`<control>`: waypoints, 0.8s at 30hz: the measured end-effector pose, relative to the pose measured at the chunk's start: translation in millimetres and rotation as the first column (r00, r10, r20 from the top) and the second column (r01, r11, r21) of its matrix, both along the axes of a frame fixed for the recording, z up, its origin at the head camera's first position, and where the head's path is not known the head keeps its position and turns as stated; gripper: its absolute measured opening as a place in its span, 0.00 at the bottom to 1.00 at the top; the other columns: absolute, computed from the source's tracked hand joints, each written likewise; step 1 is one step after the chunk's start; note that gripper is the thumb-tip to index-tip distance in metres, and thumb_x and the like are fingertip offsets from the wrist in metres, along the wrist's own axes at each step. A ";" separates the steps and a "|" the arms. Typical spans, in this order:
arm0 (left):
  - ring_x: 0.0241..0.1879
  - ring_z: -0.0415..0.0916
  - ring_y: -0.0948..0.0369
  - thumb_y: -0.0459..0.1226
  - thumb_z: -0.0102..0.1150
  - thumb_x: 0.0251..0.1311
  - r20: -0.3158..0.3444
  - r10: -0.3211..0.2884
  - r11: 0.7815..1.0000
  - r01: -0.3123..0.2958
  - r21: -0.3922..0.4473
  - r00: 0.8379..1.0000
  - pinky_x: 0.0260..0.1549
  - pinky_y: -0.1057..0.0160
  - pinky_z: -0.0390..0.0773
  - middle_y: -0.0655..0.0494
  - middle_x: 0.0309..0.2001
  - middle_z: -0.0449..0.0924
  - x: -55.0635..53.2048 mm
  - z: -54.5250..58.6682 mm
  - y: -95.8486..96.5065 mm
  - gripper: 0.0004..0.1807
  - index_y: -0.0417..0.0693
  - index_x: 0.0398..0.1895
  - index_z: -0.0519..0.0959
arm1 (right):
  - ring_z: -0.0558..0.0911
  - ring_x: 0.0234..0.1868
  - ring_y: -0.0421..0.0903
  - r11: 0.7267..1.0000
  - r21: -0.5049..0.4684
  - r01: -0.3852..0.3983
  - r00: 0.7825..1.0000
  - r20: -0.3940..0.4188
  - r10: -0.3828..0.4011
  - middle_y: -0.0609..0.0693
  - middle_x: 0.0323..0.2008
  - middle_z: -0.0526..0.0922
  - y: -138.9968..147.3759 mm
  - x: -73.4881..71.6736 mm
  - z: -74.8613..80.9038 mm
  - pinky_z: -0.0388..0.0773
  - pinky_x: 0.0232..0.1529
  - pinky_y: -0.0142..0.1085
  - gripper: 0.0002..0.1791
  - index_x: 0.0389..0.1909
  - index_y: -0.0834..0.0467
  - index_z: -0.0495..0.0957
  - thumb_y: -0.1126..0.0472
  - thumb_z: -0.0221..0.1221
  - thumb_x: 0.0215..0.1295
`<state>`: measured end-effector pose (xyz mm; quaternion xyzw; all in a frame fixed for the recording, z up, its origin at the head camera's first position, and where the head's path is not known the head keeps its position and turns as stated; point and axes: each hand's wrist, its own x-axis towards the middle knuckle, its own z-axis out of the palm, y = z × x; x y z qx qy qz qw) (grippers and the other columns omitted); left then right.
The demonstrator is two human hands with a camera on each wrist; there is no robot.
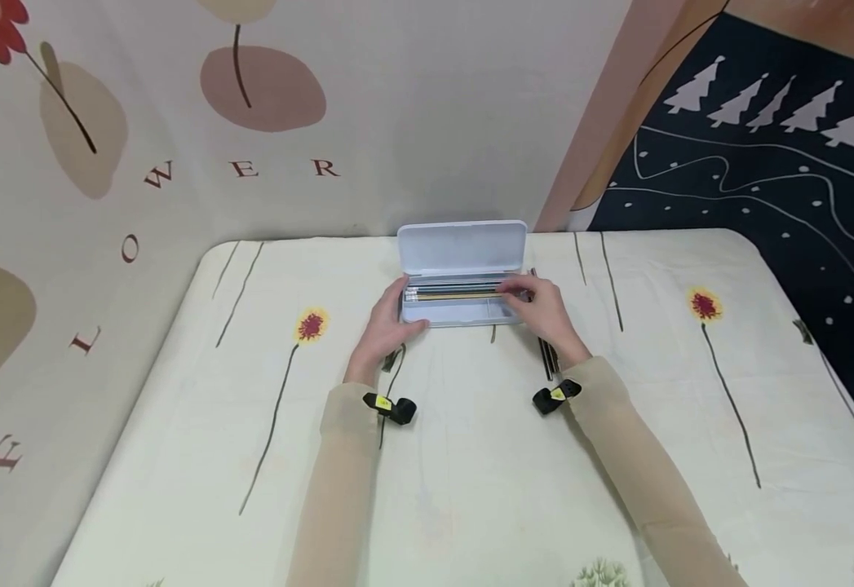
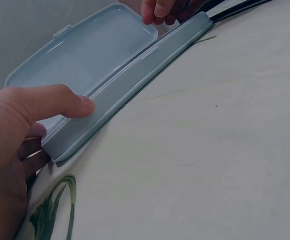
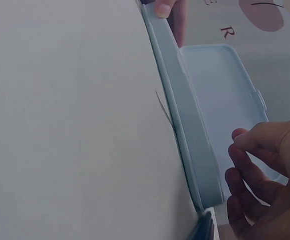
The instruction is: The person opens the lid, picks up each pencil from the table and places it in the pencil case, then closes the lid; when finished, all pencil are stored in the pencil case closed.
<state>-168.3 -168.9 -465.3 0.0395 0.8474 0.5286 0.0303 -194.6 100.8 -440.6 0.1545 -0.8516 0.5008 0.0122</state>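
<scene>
A pale blue pencil case (image 1: 463, 225) stands on the table with its lid raised at the back. Several pencils (image 1: 456, 290) lie lengthwise in its rear part. At its left end my left hand (image 1: 388, 324) grips the case, thumb on the front wall and the other fingers round the end, as the left wrist view shows. My right hand (image 1: 540, 306) is over the right end, fingers loosely bent and fingertips right at the pencils' ends. Nothing shows between its thumb and fingers in the right wrist view. Dark pencils (image 1: 546, 359) lie on the table under my right wrist.
A white cloth (image 1: 471, 473) printed with flowers covers the table. Behind the case rises a pale printed wall hanging (image 1: 434, 122). Dark fabric with white trees (image 1: 757, 179) hangs on the right.
</scene>
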 end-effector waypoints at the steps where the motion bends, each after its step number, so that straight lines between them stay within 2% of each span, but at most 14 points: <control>1: 0.72 0.47 0.54 0.30 0.68 0.50 0.000 0.001 1.000 -0.001 0.001 1.000 0.70 0.57 0.46 0.48 0.73 0.53 -0.1 0.2 -0.1 0.49 0.43 0.75 0.53 | 0.78 0.48 0.55 1.000 -0.007 0.004 1.000 0.001 -0.004 0.61 0.42 0.83 2.3 0.6 0.4 0.70 0.56 0.46 0.07 0.40 0.67 0.83 0.72 0.58 0.63; 4: 0.72 0.47 0.53 0.30 0.68 0.51 -0.001 -0.003 1.000 0.003 0.001 1.000 0.70 0.57 0.46 0.47 0.73 0.53 -0.7 0.0 -0.4 0.48 0.43 0.75 0.53 | 0.78 0.49 0.55 1.000 -0.008 0.029 0.999 0.015 -0.029 0.62 0.44 0.83 9.8 3.1 1.4 0.70 0.56 0.46 0.08 0.40 0.68 0.83 0.72 0.58 0.63; 5: 0.72 0.47 0.53 0.30 0.68 0.51 -0.002 -0.007 1.000 0.007 -0.002 1.000 0.70 0.57 0.46 0.47 0.73 0.52 -1.0 -0.2 -0.6 0.48 0.42 0.75 0.53 | 0.77 0.48 0.55 0.999 -0.003 0.037 0.999 0.024 -0.037 0.62 0.44 0.83 12.4 3.9 1.5 0.72 0.52 0.46 0.08 0.41 0.67 0.83 0.72 0.58 0.63; 10: 0.72 0.48 0.52 0.31 0.68 0.51 0.001 -0.003 1.000 0.003 -0.017 1.000 0.69 0.57 0.47 0.46 0.73 0.53 -1.1 -0.6 -1.4 0.48 0.42 0.74 0.53 | 0.77 0.44 0.54 0.997 0.027 0.066 0.996 0.058 -0.067 0.62 0.44 0.82 25.3 7.0 3.6 0.74 0.46 0.44 0.09 0.42 0.68 0.82 0.71 0.57 0.64; 18: 0.72 0.47 0.53 0.31 0.67 0.52 0.002 -0.006 1.000 0.006 -0.025 1.000 0.70 0.57 0.46 0.47 0.73 0.52 -0.7 -0.6 -1.0 0.47 0.42 0.75 0.53 | 0.77 0.46 0.55 0.992 0.054 0.112 0.989 0.090 -0.117 0.63 0.46 0.81 44.9 12.4 3.5 0.73 0.51 0.47 0.11 0.44 0.68 0.81 0.70 0.55 0.65; 24: 0.72 0.48 0.53 0.31 0.68 0.51 -0.001 -0.001 1.000 0.001 -0.021 1.000 0.69 0.58 0.47 0.47 0.73 0.53 -0.1 0.0 -0.2 0.48 0.43 0.74 0.54 | 0.78 0.45 0.58 0.989 0.074 0.129 0.982 0.130 -0.138 0.65 0.43 0.81 55.7 17.8 -2.6 0.73 0.51 0.47 0.12 0.46 0.69 0.79 0.69 0.57 0.65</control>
